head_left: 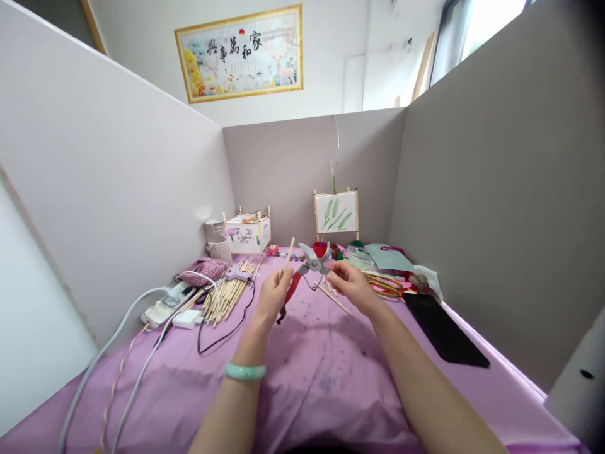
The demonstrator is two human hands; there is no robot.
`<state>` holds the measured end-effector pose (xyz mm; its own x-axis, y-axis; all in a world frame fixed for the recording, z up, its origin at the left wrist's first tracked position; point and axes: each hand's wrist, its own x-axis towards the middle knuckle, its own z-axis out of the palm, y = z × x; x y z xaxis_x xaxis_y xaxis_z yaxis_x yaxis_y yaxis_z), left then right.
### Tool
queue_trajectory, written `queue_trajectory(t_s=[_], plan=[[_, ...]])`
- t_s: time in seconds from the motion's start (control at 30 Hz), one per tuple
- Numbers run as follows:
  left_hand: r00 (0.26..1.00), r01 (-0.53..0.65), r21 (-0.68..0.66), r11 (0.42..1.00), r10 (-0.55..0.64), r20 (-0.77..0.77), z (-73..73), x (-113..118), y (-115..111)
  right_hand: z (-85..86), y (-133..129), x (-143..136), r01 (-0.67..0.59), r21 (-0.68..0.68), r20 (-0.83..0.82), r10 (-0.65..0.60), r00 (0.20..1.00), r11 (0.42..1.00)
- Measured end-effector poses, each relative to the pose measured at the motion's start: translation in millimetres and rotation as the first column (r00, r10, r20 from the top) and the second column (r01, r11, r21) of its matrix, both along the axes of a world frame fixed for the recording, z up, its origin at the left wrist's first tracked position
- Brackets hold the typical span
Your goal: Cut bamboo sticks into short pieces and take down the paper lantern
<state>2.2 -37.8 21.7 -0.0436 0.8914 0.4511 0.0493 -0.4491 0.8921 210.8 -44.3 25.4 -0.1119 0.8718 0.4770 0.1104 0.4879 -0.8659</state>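
A pair of pruning shears (314, 260) with grey blades and red grips is held up above the table, its jaws spread. My left hand (274, 294), closed, has one red handle and a short wooden stick (290, 250) that points upward beside the blades. The other handle runs into the closed fingers of my right hand (353, 287), which hide most of it. Under the shears, another wooden stick (334, 298) lies slantwise on the purple cloth (326, 378).
Many sticks (229, 296) lie at left beside a lilac glue gun (239, 274), cables and a power strip (163, 310). A decorated box (248, 233), a red cup (320, 249) and a framed leaf picture (336, 212) stand behind. A black phone-like slab (444, 328) lies right. Grey partitions enclose three sides.
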Motion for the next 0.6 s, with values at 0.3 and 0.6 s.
queue_trajectory(t_s=[0.3,0.6], plan=[[0.989,0.08,-0.055,0.995,-0.087,-0.119,18.7,27.4,-17.5,-8.4,8.2,-14.3,0.238,-0.03,-0.044,-0.239,0.97,0.971],[0.96,-0.029,-0.142,0.989,-0.012,-0.281,13.2,32.1,-7.6,-15.4,12.7,-13.5,0.351,0.062,0.15,-0.356,0.922,0.934]])
